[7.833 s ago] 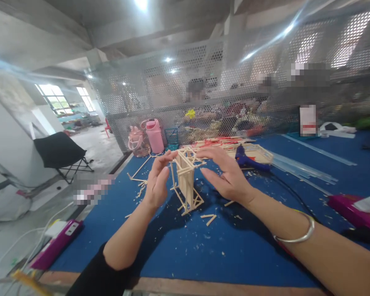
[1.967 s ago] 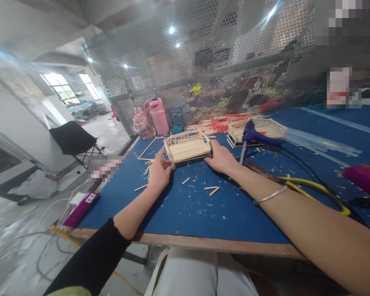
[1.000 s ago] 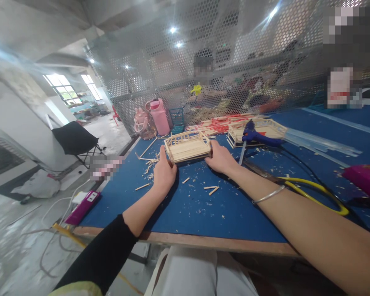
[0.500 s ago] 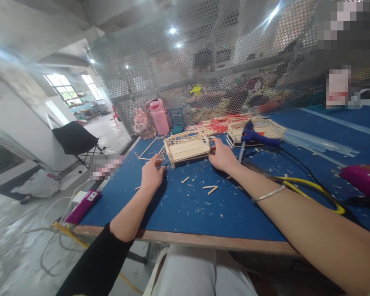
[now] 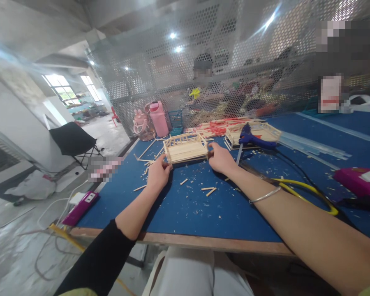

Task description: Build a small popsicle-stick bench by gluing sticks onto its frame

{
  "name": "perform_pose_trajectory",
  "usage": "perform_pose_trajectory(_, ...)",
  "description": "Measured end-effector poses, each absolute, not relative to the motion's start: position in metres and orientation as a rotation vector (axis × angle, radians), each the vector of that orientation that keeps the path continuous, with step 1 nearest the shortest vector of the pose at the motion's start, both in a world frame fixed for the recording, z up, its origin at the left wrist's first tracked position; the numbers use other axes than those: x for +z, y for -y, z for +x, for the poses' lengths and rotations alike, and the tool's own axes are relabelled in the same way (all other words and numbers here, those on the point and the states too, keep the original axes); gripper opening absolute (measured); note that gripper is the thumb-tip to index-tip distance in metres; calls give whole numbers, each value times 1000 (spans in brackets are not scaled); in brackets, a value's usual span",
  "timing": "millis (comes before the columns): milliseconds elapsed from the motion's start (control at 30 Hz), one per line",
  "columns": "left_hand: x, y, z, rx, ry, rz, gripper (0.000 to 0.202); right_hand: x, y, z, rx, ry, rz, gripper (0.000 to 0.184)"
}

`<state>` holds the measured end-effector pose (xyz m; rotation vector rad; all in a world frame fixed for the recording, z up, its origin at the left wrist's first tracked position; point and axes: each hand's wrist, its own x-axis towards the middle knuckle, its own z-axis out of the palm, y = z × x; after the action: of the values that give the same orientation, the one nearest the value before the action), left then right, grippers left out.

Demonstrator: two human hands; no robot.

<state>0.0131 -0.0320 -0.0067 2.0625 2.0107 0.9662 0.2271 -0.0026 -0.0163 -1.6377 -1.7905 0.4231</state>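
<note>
Tray (image 5: 187,151) of pale wooden sticks: on the blue table (image 5: 197,222), between the two hands, towards the far side of the work area. Slatted base faces up; a low railing runs along the far edge, with posts at the corners. Long side lies roughly crosswise to the person.

Left hand (image 5: 157,174): at the tray's near left corner. Thumb and fingers bent, tips at the corner post. Contact likely; whether the digits close firmly on the wood cannot be told.

Right hand (image 5: 220,158): at the tray's right end, fingers curled inward, tips at the end rail. Palm is turned towards the tray and stands off from it. Firmness of hold again not readable. Silver bracelet (image 5: 265,195) on this forearm.

Surroundings: short stick offcut (image 5: 184,181) just in front of the tray, nearer the person; pair of offcuts (image 5: 209,190) to its right, meeting at an angle. Pale crumbs scattered about. Joined thin sticks (image 5: 146,152) lie beyond the left hand. Red-marked sticks (image 5: 216,127) are heaped behind the tray. Second tray (image 5: 273,133) stands farther right, well apart from the first, with a blue glue gun (image 5: 254,139) in front, partly covering it.
</note>
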Motion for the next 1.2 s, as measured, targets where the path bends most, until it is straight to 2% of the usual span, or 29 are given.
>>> perform_pose_trajectory(100, -8, 31, 10, 974, -2082, 2039, 44, -15, 3, 227, 481, 1809, -1650, 62)
perform_pose_trajectory(267, -11, 29, 7, 1036, -1999, 2036, 50, -17, 0, 227, 587, 1797, -1562, 62)
perform_pose_trajectory(533, -13, 26, 6, 1374, -1728, 1776, 53, -22, -5, 224, 614, 1632, -1453, 42)
perform_pose_trajectory(767, -20, 26, 7, 1237, -1688, 1776, 60, -23, 2, 223, 380, 1806, -1607, 28)
perform_pose_trajectory(867, -24, 24, 6, 1277, -1603, 1759, 73, -22, 4, 223, 380, 1858, -1618, 35)
perform_pose_trajectory(967, -27, 19, 5, 1325, -1533, 1729, 84, -19, 4, 224, 444, 1827, -1622, 52)
perform_pose_trajectory(1067, -28, 14, 4, 1317, -1525, 1716, 85, -17, 3, 226, 513, 1788, -1615, 63)
perform_pose_trajectory(1200, -24, 11, 1, 1273, -1568, 1722, 85, -16, 1, 228, 626, 1766, -1603, 68)
